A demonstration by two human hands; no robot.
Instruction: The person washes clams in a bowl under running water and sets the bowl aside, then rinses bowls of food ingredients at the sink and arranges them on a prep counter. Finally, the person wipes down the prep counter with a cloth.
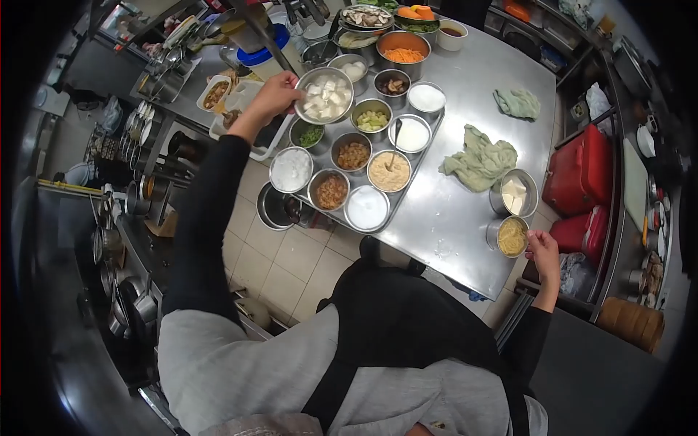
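Observation:
My left hand (279, 94) grips the rim of a metal bowl of white cubes (326, 96), held over the upper left of a tray (408, 190) of small bowls. Below it are a bowl of chopped greens (310, 134) and a bowl of white powder (291, 170). At the table's right edge, my right hand (542, 254) pinches the rim of a small bowl of yellow shreds (512, 237). Just above that sits a metal bowl with pale blocks (514, 193). A spoon (395, 141) stands in the bowl of tan crumbs (389, 171).
Two green cloths (480, 158) (517, 104) lie on the metal table (465, 80). At the back stands a pot of shredded carrot (403, 55). Red containers (578, 171) are beyond the table's right side. A metal pot (274, 206) sits low, left of the tray.

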